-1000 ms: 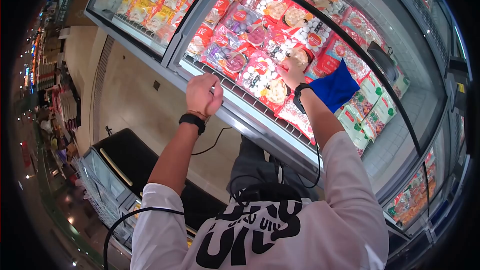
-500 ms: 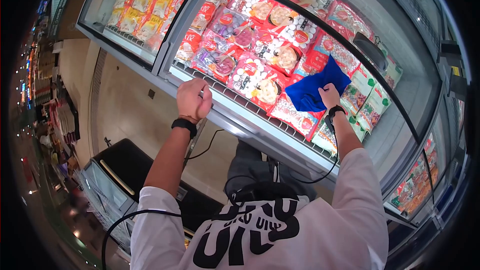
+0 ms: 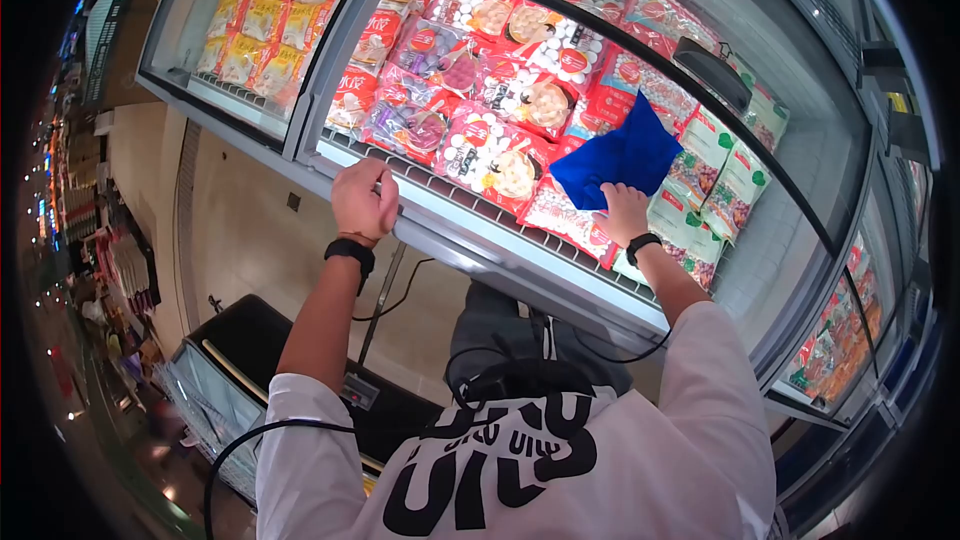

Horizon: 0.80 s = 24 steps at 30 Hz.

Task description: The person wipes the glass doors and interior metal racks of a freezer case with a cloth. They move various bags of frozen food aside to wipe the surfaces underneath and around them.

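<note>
My right hand (image 3: 626, 212) is inside the freezer, its fingers closed on the lower edge of a blue cloth (image 3: 625, 158). The cloth spreads above the hand, over bags of frozen food, with one corner pointing up. Curled into a loose fist, my left hand (image 3: 362, 202) is at the front rim (image 3: 440, 233) of the freezer. No object shows in it. Under the cloth and beside it are red and white bags (image 3: 492, 162) with pictures of bowls, and green and white bags (image 3: 735, 185) of mixed vegetables.
A dark-framed glass lid (image 3: 620, 30) crosses the freezer above the bags, with a black handle (image 3: 712, 75) on it. Yellow bags (image 3: 262, 20) fill the compartment on the left. A black case (image 3: 250, 330) stands on the floor at lower left. Black cables (image 3: 270, 427) run by my body.
The freezer and its bags have shifted a little left in view. My right hand has moved down and left, from the cloth's middle to its lower edge. My left hand stays at the rim.
</note>
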{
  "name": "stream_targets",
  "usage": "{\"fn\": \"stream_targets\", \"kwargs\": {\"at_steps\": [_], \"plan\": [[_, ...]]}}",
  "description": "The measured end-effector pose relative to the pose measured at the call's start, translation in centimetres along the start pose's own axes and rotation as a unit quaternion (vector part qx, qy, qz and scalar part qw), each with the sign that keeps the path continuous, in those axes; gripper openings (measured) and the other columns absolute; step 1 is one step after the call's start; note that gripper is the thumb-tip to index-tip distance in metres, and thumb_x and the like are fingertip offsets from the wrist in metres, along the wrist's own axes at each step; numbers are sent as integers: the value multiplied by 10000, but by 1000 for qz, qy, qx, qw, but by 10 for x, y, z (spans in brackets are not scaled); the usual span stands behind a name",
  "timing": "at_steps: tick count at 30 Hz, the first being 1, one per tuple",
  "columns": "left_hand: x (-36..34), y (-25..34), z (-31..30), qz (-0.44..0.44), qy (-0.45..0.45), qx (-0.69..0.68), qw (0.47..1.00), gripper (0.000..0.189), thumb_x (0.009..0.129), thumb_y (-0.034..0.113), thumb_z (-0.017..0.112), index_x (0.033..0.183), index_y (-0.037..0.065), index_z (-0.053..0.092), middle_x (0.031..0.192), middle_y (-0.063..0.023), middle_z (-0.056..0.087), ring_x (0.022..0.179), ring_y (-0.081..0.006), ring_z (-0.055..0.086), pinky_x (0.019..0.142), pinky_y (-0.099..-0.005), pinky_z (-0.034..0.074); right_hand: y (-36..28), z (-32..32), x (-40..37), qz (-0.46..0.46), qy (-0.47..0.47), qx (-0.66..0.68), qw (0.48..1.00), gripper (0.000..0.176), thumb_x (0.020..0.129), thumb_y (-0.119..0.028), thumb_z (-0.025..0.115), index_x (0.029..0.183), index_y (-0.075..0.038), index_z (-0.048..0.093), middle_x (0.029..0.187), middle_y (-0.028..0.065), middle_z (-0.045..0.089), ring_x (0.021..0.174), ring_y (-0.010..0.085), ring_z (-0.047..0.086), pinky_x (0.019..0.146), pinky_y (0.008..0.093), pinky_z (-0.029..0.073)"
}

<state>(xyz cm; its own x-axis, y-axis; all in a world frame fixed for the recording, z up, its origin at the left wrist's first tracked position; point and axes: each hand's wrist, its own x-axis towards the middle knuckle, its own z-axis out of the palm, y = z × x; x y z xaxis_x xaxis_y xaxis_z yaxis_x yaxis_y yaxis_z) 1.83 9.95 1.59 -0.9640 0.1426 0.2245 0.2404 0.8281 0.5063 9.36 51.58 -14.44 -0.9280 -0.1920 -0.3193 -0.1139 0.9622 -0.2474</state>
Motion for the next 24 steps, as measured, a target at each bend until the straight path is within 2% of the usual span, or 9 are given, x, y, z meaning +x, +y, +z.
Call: {"fn": "stream_targets", "kwargs": {"at_steps": [7,9,11,13,15,19,23,24], "plan": [[3,7,-3,4,3,10,1000,82,773,84,552,705,39,563,654,-126,560,619,-350,547,592,-420,416,-11,6,17,53,6,-30,998,470,700,-301,785,1087,-145,569,1010,77,569,1003,275,539,890,450,367],[4,8,-4,0,-2,11,1000,97,781,88,550,703,33,562,647,-130,558,612,-353,548,584,-422,416,-14,6,18,29,27,6,999,430,717,-305,768,1078,-157,590,1012,73,566,1005,278,533,895,451,364],[4,8,-4,8,3,3,1000,109,787,93,551,702,26,564,644,-138,560,604,-362,550,573,-425,416,-18,12,22,-14,116,79,990,403,729,-315,753,1077,-169,609,1010,66,560,994,282,532,899,447,362],[3,8,-4,-2,-3,3,1000,114,791,98,551,705,25,567,650,-142,565,608,-367,552,575,-430,418,-19,16,26,-11,103,85,991,378,746,-309,735,1080,-170,624,992,60,562,986,280,532,881,454,370],[3,7,-4,-7,-8,3,1000,119,795,103,551,708,24,570,656,-146,570,611,-373,555,577,-435,420,-18,16,31,18,40,61,997,307,757,-272,724,1032,-171,634,969,58,565,981,277,534,849,459,380],[2,4,-3,-10,-10,-3,1000,131,801,120,554,712,26,577,667,-150,577,635,-376,565,596,-442,428,-9,9,28,10,-3,-21,1000,190,764,-204,702,939,-160,643,958,55,561,978,276,539,828,454,388],[2,6,-4,-6,3,10,1000,129,800,126,559,717,31,584,689,-145,590,658,-372,574,625,-444,438,2,4,13,6,2,-50,999,179,750,-195,697,914,-140,655,980,58,559,981,277,539,822,455,398],[2,5,-5,-7,6,10,1000,129,800,126,559,717,31,584,689,-145,590,658,-372,574,625,-444,438,3,-1,10,19,0,-18,1000,173,742,-198,693,897,-129,658,995,57,551,995,279,532,826,455,400]]}}
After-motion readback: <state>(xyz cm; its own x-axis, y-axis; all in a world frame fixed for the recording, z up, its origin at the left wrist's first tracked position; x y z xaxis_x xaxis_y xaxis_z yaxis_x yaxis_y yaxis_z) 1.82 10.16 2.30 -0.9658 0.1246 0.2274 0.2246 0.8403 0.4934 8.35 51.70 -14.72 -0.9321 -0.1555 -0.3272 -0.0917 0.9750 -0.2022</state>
